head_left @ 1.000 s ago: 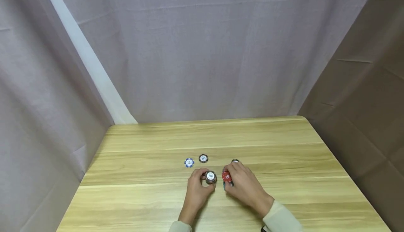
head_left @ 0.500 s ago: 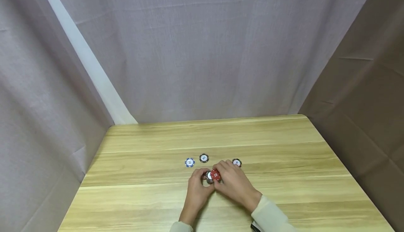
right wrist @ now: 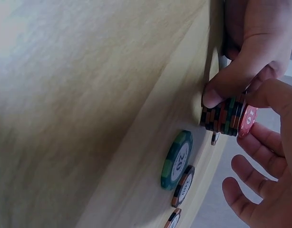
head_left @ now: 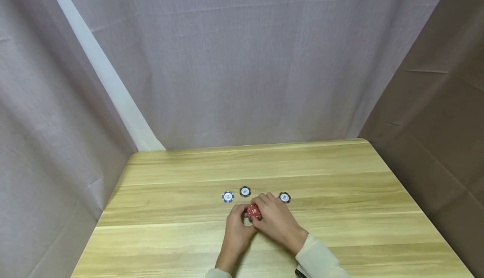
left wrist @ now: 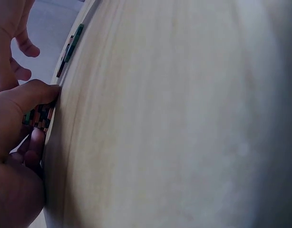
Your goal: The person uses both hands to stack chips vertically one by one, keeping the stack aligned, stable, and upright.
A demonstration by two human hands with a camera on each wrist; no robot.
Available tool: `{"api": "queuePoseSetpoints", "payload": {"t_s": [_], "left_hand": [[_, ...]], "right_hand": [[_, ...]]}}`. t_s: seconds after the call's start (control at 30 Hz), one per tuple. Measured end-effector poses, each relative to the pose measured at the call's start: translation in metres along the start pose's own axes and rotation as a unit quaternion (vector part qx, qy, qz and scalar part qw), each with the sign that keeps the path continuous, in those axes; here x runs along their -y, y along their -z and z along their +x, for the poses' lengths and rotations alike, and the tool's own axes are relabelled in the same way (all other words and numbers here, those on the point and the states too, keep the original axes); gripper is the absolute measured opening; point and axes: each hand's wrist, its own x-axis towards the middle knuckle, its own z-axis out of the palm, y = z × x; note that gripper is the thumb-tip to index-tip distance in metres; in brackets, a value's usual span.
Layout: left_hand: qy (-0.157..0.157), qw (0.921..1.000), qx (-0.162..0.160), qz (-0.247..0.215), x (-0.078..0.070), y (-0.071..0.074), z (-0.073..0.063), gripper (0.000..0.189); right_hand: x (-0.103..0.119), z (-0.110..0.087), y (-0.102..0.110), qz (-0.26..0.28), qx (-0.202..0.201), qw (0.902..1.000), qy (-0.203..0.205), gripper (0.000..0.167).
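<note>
A stack of poker chips [right wrist: 221, 116], mostly black with orange and some green on the edges, stands on the table. My left hand [head_left: 238, 227] holds it low down, thumb and fingers around its sides. On top sits a red poker chip [head_left: 253, 211] marked 10, slightly off line with the stack. My right hand [head_left: 279, 222] pinches this red chip at its edge between thumb and forefinger, its other fingers spread loosely in the right wrist view. Close to the stack, a green chip [right wrist: 178, 159] marked 20 lies flat, hidden under my right hand in the head view.
Beyond my hands, a blue-and-white chip [head_left: 228, 197] and a black chip [head_left: 245, 191] lie on the wooden table [head_left: 170, 211]. Another black chip [head_left: 285, 197] lies just past my right hand. Grey curtains [head_left: 242, 68] stand behind the table.
My right hand has moved left with the red chip, bringing it onto the stack and covering the black top chip. The black chip on the right came into view. My left hand stayed around the stack.
</note>
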Motion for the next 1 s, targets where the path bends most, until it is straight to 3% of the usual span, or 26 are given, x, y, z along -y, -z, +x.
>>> {"api": "queuePoseSetpoints", "payload": {"t_s": [0.37,0.73,1.0], "left_hand": [[-0.008,1.0,-0.003,-0.001,-0.001,0.0,-0.001,0.047],[0.008,1.0,0.002,-0.006,-0.001,0.0,-0.001,0.048],[0.017,0.9998,0.008,-0.011,-0.001,0.001,0.0,0.05]], "right_hand": [[0.003,-0.001,0.002,0.017,0.005,0.9998,-0.012,0.031],[-0.003,-0.005,0.013,0.021,0.029,0.9983,-0.046,0.047],[-0.01,-0.016,0.021,0.017,0.05,0.9975,-0.048,0.049]]}}
